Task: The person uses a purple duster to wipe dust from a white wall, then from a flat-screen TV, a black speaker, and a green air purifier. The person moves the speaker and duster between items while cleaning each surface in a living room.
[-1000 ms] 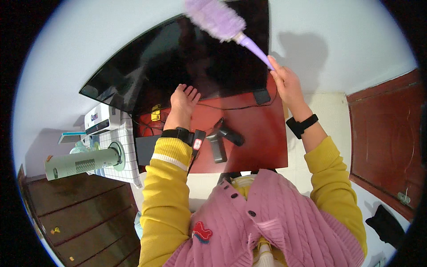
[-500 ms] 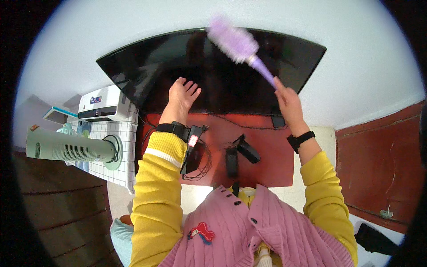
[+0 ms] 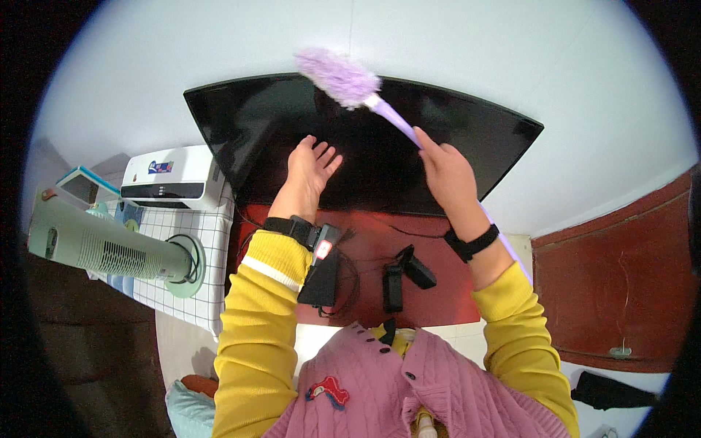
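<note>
- Across the upper middle of the frame I see the duster (image 3: 339, 78), its fluffy purple head over the top edge of the screen (image 3: 255, 131); I cannot tell whether it touches the glass
- Right of centre, the right hand (image 3: 449, 171) is wrapped round the duster's handle, thumb side up along it; most of the fingers are hidden from me, and the handle's far end shows again past the forearm, at mid right
- Left of centre, the left hand (image 3: 312, 169) is held up before the screen with fingers loosely spread and slightly bent, gripping nothing; I cannot tell if it touches the screen
- On both wrists I make out a black strap, the left one (image 3: 292, 228) and the right one (image 3: 475, 244), above yellow sleeves
- Below the screen, at lower centre, lies the red table (image 3: 460, 292), with two black devices (image 3: 392, 287) close together on it
- Just beside the left forearm I see a black box (image 3: 321, 285) and thin cables
- At mid left, a white machine (image 3: 175, 175) and a pale green fan (image 3: 109, 241) stand on a checked cloth (image 3: 208, 299)
- At the right edge I see a red-brown door (image 3: 613, 292), and a black item (image 3: 613, 390) below it
</note>
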Demonstrator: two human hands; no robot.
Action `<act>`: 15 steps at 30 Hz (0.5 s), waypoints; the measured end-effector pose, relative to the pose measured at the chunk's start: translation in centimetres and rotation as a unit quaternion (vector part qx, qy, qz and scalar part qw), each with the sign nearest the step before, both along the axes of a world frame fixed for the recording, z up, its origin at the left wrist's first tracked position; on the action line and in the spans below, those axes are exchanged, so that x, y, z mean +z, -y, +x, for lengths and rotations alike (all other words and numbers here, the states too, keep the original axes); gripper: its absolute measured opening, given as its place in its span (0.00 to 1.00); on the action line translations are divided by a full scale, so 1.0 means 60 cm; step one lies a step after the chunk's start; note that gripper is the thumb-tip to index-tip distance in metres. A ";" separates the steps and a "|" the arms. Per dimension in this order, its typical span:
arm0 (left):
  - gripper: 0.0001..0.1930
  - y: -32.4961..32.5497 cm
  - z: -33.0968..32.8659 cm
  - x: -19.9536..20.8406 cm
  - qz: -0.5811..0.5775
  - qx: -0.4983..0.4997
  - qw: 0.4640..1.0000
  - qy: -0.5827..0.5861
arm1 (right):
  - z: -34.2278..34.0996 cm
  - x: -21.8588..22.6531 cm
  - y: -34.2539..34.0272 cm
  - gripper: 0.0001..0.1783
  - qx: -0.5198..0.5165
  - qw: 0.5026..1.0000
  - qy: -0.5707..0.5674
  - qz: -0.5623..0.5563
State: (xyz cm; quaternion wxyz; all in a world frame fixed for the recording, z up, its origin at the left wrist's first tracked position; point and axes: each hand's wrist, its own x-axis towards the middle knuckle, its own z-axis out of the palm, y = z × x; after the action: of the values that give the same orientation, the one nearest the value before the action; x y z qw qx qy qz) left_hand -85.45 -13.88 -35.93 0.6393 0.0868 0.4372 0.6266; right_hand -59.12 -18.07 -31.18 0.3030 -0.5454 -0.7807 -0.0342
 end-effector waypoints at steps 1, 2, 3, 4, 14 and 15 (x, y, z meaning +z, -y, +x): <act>0.30 0.002 0.007 0.004 0.003 -0.006 1.000 -0.010 | -0.020 0.017 -0.002 0.23 -0.005 1.000 0.014 0.008; 0.30 0.005 0.015 0.007 0.006 -0.012 1.000 -0.020 | -0.036 0.032 -0.004 0.22 0.006 0.999 0.022 0.037; 0.30 0.008 0.022 0.012 0.013 -0.021 0.999 -0.037 | -0.044 0.047 -0.004 0.20 -0.007 0.999 0.031 0.035; 0.30 0.013 0.028 0.016 0.023 -0.027 0.998 -0.049 | -0.041 0.061 -0.002 0.19 -0.038 0.998 0.049 0.006; 0.31 0.042 0.073 0.061 0.069 -0.055 0.987 -0.135 | 0.260 0.119 0.097 0.20 -0.197 0.973 0.078 -0.087; 0.31 0.042 0.084 0.065 0.072 -0.059 0.986 -0.138 | 0.300 0.116 0.112 0.20 -0.232 0.966 0.061 -0.094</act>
State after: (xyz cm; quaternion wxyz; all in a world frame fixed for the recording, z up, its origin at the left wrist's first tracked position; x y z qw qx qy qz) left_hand -80.44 -16.39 -32.01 0.6009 0.2443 0.4690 0.5994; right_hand -41.15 -24.77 -24.21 0.1859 -0.7343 -0.6498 -0.0630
